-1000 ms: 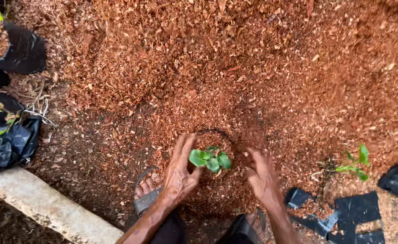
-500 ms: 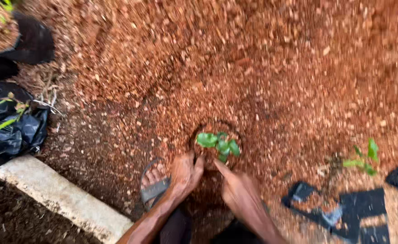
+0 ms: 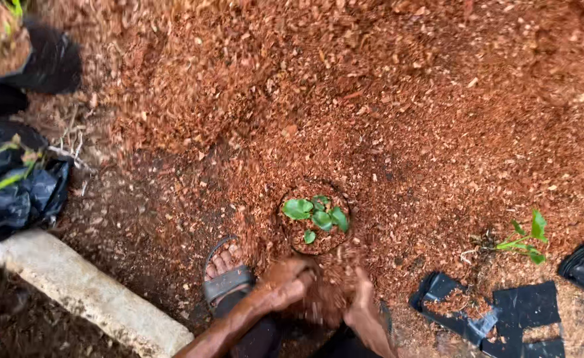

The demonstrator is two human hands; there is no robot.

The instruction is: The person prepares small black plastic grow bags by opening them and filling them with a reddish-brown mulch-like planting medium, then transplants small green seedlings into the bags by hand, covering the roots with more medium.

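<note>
- Head view looks straight down on a wide bed of reddish-brown mulch point(image 3: 385, 99), with the seedling point(image 3: 316, 215) just below the middle of the frame, its few round green leaves standing in a small round pot or bag sunk into the mulch.
- Left hand point(image 3: 285, 285), at the lower centre, is curled loosely with its fingers bent into the loose mulch just below the seedling; it grips nothing firm that I can make out.
- Right hand point(image 3: 365, 311) lies beside it, blurred, fingers partly open and pressed into the same heap.
- Sandalled foot point(image 3: 225, 278) sits left of the hands.
- Step in hand, as I judge it: gathering mulch at the near rim of the seedling.
- Black plastic bags point(image 3: 504, 311) lie at lower right, a second small seedling point(image 3: 527, 238) above them.
- Pale concrete kerb point(image 3: 86, 292) crosses the lower left.
</note>
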